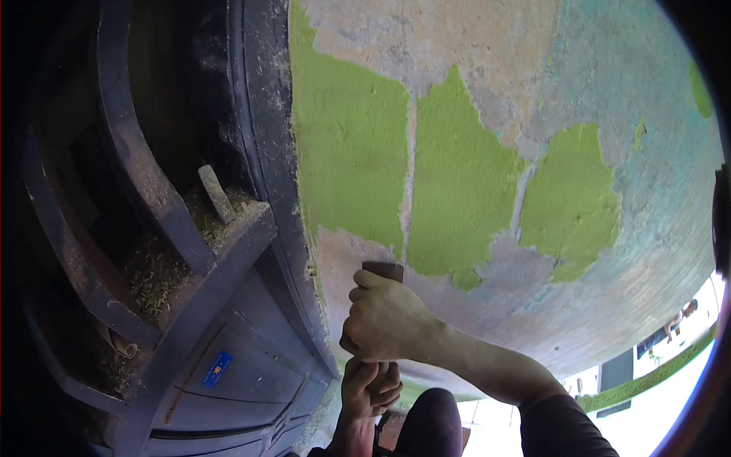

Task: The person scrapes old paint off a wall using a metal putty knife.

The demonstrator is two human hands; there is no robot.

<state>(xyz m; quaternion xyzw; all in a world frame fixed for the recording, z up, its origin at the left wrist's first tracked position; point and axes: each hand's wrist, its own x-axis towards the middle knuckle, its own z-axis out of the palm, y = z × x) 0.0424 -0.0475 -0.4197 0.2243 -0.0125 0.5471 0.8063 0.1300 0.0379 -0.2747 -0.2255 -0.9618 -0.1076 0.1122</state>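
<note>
A scraper (383, 270) with a flat dark blade rests against the wall, just under a patch of green paint (350, 145). My right hand (392, 316) is closed round it, its forearm coming in from the lower right. Directly below, my left hand (369, 387) is curled shut in line with the same tool; the fingers hide the handle. Around the blade the wall (346, 255) is bare and pinkish grey. More green patches (464, 179) with ragged edges lie to the right, parted by narrow bare strips.
Left of the wall runs a dark window frame (266, 99) with curved bars (145, 152). Paint flakes (156, 282) and a short stick-like piece (216, 194) lie on its ledge. Below are grey panels (244, 365) with a blue sticker (218, 369). A green rail (647, 381) and a distant person (676, 320) appear lower right.
</note>
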